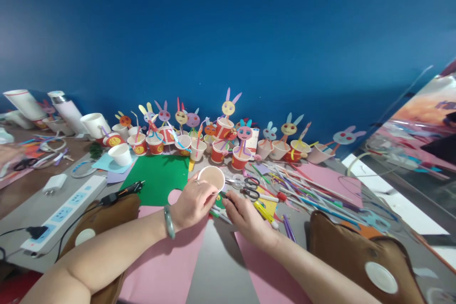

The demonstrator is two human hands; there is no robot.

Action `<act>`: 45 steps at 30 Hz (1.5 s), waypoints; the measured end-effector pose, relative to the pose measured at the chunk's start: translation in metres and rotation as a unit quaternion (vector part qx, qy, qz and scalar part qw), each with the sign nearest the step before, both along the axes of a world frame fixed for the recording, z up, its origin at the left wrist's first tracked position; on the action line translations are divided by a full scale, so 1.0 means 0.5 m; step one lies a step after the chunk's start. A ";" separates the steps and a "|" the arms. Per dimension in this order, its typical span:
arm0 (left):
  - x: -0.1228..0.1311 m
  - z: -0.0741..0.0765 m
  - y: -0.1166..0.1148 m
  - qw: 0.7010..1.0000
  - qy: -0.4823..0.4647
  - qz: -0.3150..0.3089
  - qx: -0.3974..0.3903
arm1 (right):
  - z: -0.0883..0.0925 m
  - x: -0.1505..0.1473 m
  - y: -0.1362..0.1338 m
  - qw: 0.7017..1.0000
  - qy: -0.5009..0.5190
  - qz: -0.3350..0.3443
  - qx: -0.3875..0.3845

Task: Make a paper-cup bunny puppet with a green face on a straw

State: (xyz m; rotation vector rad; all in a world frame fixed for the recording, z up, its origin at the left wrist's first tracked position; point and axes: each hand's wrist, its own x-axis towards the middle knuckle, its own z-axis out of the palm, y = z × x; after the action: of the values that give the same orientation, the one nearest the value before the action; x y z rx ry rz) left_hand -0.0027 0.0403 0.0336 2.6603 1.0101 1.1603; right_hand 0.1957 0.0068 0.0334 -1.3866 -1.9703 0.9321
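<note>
My left hand [194, 202], with a ring and a jade-coloured bangle, is closed around a paper cup [211, 175] whose open rim faces me. Close by on the cup's right, my right hand [245, 213] is closed, thumb and fingers pinched together. A small dark tip shows at those fingertips, against or beside the cup's side; what it belongs to is hidden. Scissors [252, 193] with dark handles lie just beyond my right hand. A yellow marker-like tool [265, 213] lies to its right. Pink paper [167, 256] is spread under my left forearm.
Cups with paper rabbit heads [244, 130] line the blue wall. Pipe cleaners [306, 194] are heaped at right. Green paper [156, 175], a white cup [120, 154] and a power strip [66, 211] are at left. Brown pouches [356, 247] flank my arms. Another person's blurred hand [12, 154] is far left.
</note>
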 end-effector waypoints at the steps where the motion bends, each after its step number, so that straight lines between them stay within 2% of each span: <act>1: 0.001 0.003 0.000 1.000 -0.002 0.003 0.008 | 0.003 -0.002 -0.001 1.000 0.015 -0.005 0.000; 5: 0.003 0.019 0.004 0.999 -0.002 -0.006 0.051 | 0.003 -0.007 -0.006 0.998 0.055 -0.024 0.015; 12: 0.004 0.044 0.012 0.997 0.027 -0.033 0.071 | -0.025 -0.006 -0.006 0.994 0.096 -0.025 0.047; 22: 0.009 -0.010 0.006 0.999 -0.028 0.001 0.039 | -0.036 -0.010 0.004 0.994 0.085 -0.025 0.057; 31: 0.012 -0.004 0.014 0.997 -0.058 -0.041 0.023 | -0.041 -0.006 0.011 0.993 0.090 -0.047 0.066; 40: 0.003 -0.010 0.007 0.999 -0.025 0.002 0.024 | -0.008 -0.015 0.008 0.996 0.011 -0.033 0.077; 45: 0.003 -0.016 0.007 0.999 -0.030 -0.011 0.032 | -0.009 -0.016 0.009 0.996 0.008 -0.033 0.077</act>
State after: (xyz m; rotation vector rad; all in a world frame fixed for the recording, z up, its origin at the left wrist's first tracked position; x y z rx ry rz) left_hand -0.0013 0.0438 0.0259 2.6597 0.9480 1.2820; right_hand 0.1876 0.0115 0.0291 -1.3434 -1.9290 0.7437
